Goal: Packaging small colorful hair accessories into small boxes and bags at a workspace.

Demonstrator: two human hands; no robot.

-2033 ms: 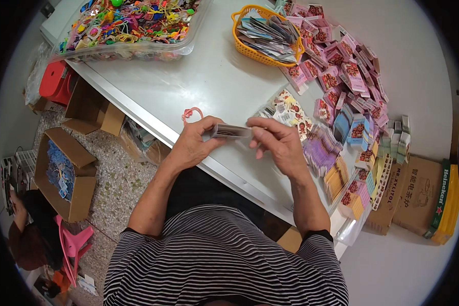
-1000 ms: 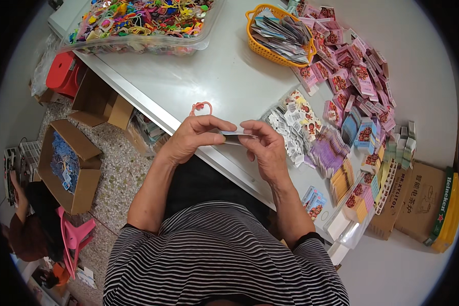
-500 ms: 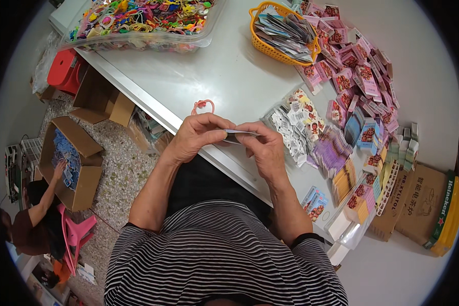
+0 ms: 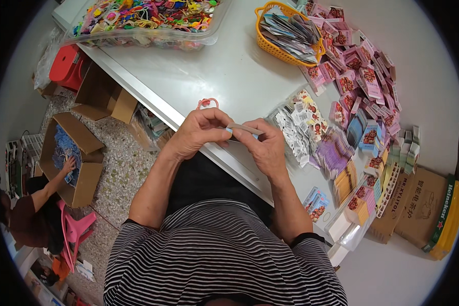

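Between both hands, above the table's front edge, is a small folding card box [image 4: 245, 128] with a grey-brown face and bits of blue. My left hand [image 4: 199, 133] pinches its left end between thumb and fingers. At the other end my right hand [image 4: 266, 148] grips it, the thumb pressed against the near side. My fingers cover much of the box. Just beyond the left hand lies a pinkish-red cord loop [image 4: 207, 103]. To the right of my right hand is a clear bag of small white printed pieces [image 4: 293, 130].
A clear tub [image 4: 153, 38] of colourful corded trinkets and a yellow basket [image 4: 270, 47] of flat cards stand at the back. Pink boxes [image 4: 370, 84] and purple card stacks [image 4: 334, 150] cover the right. On the left floor, a co-worker's hand [image 4: 69, 164] reaches into a carton [image 4: 89, 181].
The card box has tilted between my fingers, and its grey-brown face now shows where a pale edge was. The co-worker's hand has shifted slightly in the carton.
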